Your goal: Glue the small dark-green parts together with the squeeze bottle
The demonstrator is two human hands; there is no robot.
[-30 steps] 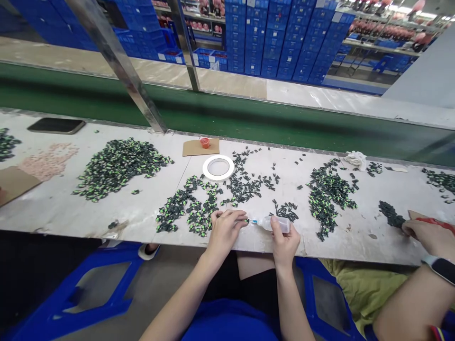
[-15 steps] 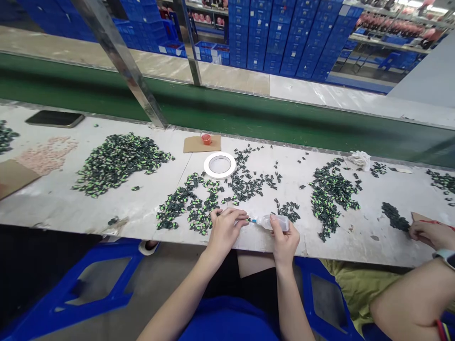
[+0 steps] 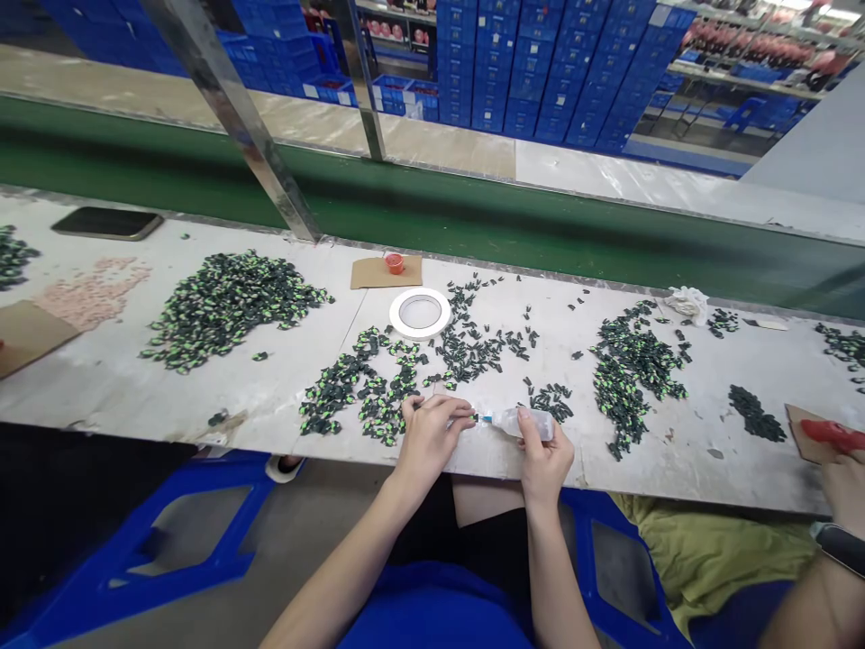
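My left hand (image 3: 434, 434) is closed in a pinch over the table, with a small dark part (image 3: 476, 417) at its fingertips. Most of that part is hidden by the fingers. My right hand (image 3: 546, 458) grips a translucent squeeze bottle (image 3: 508, 422), tilted nearly flat. The bottle's blue nozzle (image 3: 487, 418) points left, very close to the small part; whether they touch, I cannot tell. Left of my left hand lies a pile of dark and bright green parts (image 3: 331, 397). Loose plain dark parts (image 3: 466, 351) are scattered beyond my hands, and several more (image 3: 550, 401) lie behind the bottle.
A white tape roll (image 3: 398, 313) and a red cup (image 3: 395, 263) on cardboard (image 3: 365, 274) stand farther back. Large green-black piles (image 3: 230, 311) (image 3: 628, 370) lie to either side. At the right, another person's hand (image 3: 844, 487) is near a red object (image 3: 828, 434). A metal post (image 3: 236, 126) rises at the back.
The bottle has shifted slightly right, its nozzle a little farther from my left fingertips. The other person's hand has moved right and down, and a red object shows there now.
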